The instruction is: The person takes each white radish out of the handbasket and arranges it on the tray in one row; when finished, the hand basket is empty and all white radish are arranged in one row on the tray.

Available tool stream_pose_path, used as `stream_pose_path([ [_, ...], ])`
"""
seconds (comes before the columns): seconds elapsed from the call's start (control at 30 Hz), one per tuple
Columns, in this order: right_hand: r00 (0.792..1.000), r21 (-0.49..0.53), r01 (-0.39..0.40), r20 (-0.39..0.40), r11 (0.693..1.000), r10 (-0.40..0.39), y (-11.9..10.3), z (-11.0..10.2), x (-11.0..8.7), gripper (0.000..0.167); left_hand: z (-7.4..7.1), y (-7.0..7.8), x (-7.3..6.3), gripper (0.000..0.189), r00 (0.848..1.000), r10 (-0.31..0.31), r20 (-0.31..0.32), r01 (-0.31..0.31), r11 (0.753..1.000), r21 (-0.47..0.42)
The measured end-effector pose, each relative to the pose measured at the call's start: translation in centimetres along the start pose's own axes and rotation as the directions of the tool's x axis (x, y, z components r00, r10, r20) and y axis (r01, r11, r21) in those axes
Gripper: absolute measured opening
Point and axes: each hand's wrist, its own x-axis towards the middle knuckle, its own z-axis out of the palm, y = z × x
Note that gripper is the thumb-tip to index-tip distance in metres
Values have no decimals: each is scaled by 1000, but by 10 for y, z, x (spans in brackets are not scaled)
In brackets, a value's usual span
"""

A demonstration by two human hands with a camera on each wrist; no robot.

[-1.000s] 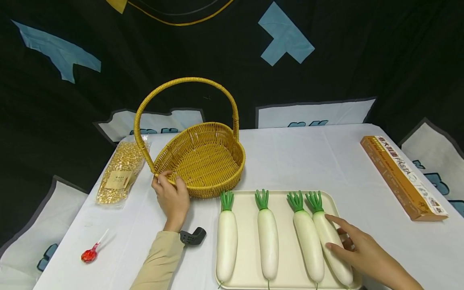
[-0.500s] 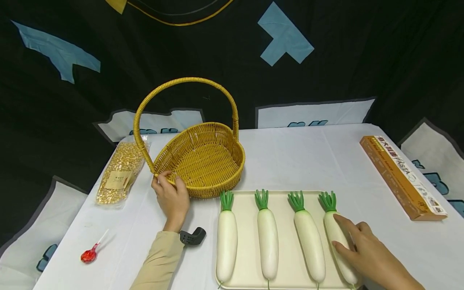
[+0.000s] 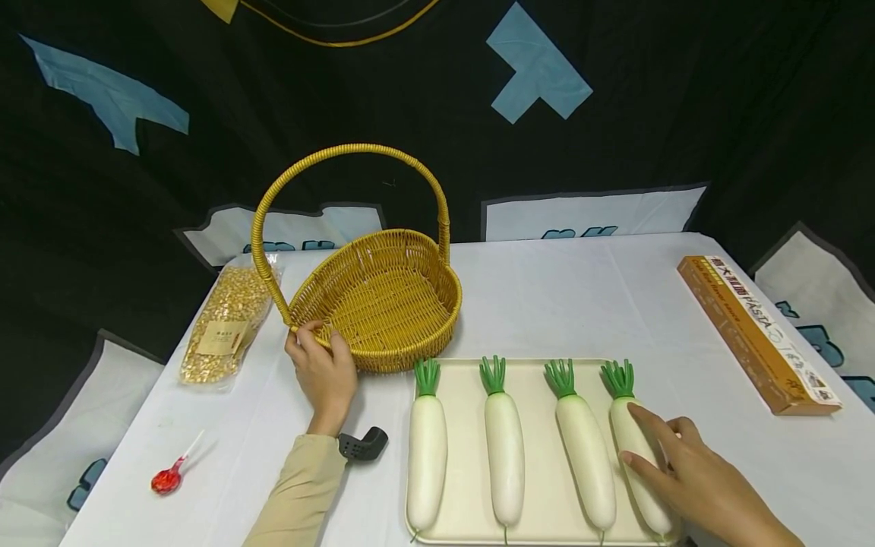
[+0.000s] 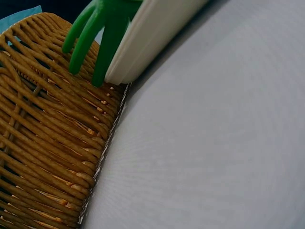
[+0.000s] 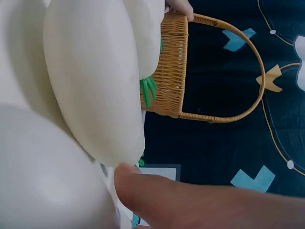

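Several white radishes with green tops lie side by side on a cream tray [image 3: 547,368]. My right hand [image 3: 704,471] holds the rightmost white radish [image 3: 639,463], thumb on its left side and fingers over its right. A gap separates it from the neighbouring radish [image 3: 586,463]. In the right wrist view, my thumb [image 5: 157,191] shows close by the radishes. My left hand [image 3: 324,380] grips the near-left rim of a yellow wicker basket [image 3: 383,304], at the foot of its tall handle. The left wrist view catches the basket's woven side [image 4: 52,129] but not the fingers.
A bag of corn kernels [image 3: 229,323] lies left of the basket, with a red lollipop [image 3: 167,480] nearer the front. On the right is a long pasta box [image 3: 759,334]. The white-covered table [image 3: 560,296] ends against a black cloth backdrop [image 3: 636,129].
The rightmost radish has moved right with my right hand, away from its neighbour, which shifted slightly right too. Most of this came in the first half second. My left hand and the basket stay put.
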Motion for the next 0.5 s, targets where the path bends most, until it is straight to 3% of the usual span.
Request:
stream_pose_path([
  [0.27, 996, -36, 48, -80, 998, -51, 3, 1, -2, 81, 0, 1, -1, 32, 999, -32, 23, 32, 999, -3],
  [0.5, 990, -32, 12, -138, 999, -16, 2, -9, -2, 84, 0, 4, -2, 45, 998, -61, 31, 62, 998, -12],
])
